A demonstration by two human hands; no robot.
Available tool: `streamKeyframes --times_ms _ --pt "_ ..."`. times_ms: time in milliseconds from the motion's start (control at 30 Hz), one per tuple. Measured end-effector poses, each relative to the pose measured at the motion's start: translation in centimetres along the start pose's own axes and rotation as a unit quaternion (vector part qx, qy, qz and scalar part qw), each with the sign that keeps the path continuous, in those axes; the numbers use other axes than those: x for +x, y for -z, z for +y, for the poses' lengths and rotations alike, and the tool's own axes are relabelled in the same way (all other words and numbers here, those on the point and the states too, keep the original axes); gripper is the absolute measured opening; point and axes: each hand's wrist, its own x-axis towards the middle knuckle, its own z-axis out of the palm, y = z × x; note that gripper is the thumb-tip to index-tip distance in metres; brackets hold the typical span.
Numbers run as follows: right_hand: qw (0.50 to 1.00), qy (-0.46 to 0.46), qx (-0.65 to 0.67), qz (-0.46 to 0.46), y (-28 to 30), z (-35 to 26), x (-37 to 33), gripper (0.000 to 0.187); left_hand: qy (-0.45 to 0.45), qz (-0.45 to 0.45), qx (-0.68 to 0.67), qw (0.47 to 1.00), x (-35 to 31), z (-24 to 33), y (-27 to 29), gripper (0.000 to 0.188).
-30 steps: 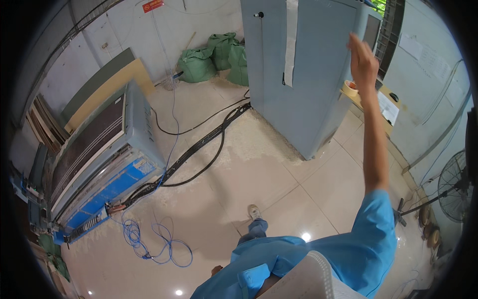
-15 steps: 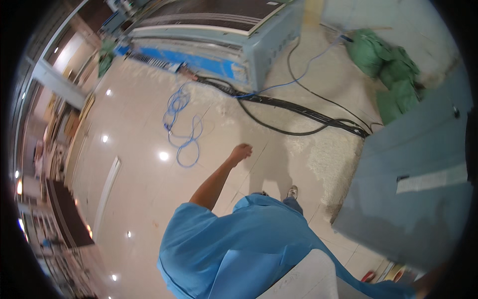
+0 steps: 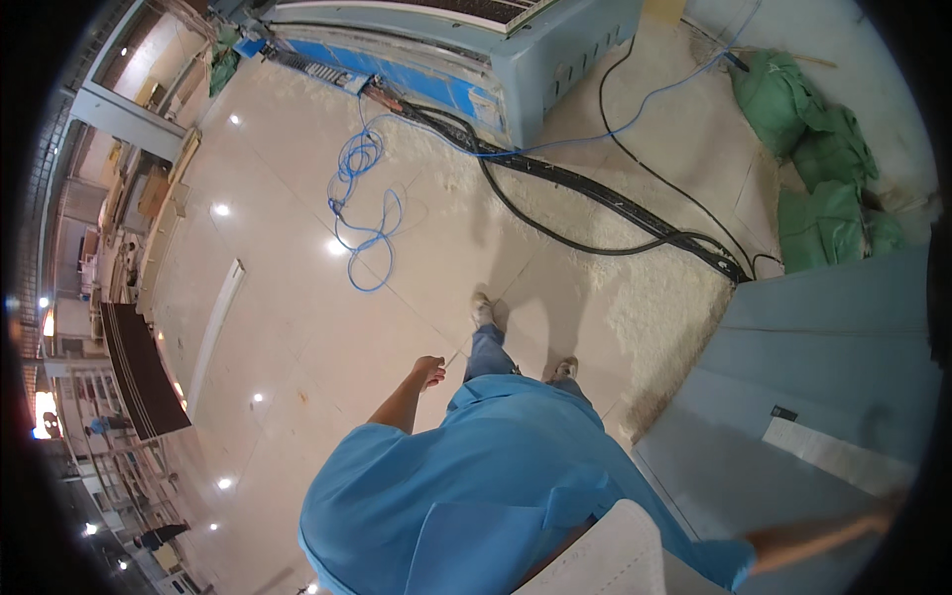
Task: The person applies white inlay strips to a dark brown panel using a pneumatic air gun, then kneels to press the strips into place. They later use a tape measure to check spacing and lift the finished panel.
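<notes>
Nearest me, the person's right hand (image 3: 878,518) blurs at lower right, before the grey cabinet (image 3: 793,362); contact and finger position I can't tell. The left hand (image 3: 429,372) hangs mid-frame, fingers loosely curled, their grip unclear. Beyond lie a tangled blue cable (image 3: 337,205), left of centre, and green sacks (image 3: 831,154), upper right.

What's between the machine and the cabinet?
In the head view, black cables run along the floor between machine and cabinet, with pale dust beside them.
</notes>
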Motion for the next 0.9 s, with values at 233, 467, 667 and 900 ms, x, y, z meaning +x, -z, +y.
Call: streamKeyframes --times_ms 233,467,667,900 --pt "0.733 0.016 0.413 -0.540 -1.4 -47.6 -50.2 0.034 -0.172 -0.023 -0.145 0.974 2.1 2.8 5.0 0.038" --pt "0.434 0.377 0.454 -0.681 24.2 -83.4 -59.7 0.034 -0.292 0.159 -0.111 0.936 0.5 8.9 17.3 0.040" --pt "0.403 0.456 0.460 -0.646 28.1 -106.6 -60.4 0.032 -0.296 0.270 -0.155 0.903 -0.6 13.6 24.2 0.031" --pt "0.411 0.463 0.445 -0.647 32.1 -130.2 -75.3 0.034 -0.298 0.167 -0.126 0.931 7.6 24.8 29.6 0.031"
